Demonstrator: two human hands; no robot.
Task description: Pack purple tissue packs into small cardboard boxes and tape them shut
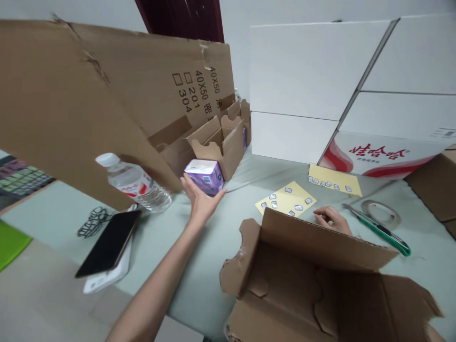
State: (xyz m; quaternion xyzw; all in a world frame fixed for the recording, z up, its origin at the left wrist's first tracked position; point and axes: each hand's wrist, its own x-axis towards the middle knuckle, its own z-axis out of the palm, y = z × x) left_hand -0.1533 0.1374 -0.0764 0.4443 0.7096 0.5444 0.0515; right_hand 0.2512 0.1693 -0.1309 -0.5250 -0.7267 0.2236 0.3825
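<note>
My left hand (pixel 201 199) reaches to a purple and white soft pack (pixel 204 175), perhaps tissues, with fingers at its left side and thumb at its right end. Right behind the pack stands an open cardboard carton (pixel 224 142). My right hand (pixel 332 219) is closed, its fingers bent together beside a yellow sticker sheet (pixel 287 199); whatever it might hold is too small to make out. An open, bare-inside cardboard box (pixel 292 270) in the foreground hides part of that hand and its forearm.
A water bottle (pixel 137 185) leans by a big carton (pixel 117 99). A phone (pixel 110 242) and coiled cable (pixel 94 222) lie left. At right are a second sticker sheet (pixel 335 179), a green utility knife (pixel 383 231), and a tape roll (pixel 381 213). White boxes (pixel 309 71) stand behind.
</note>
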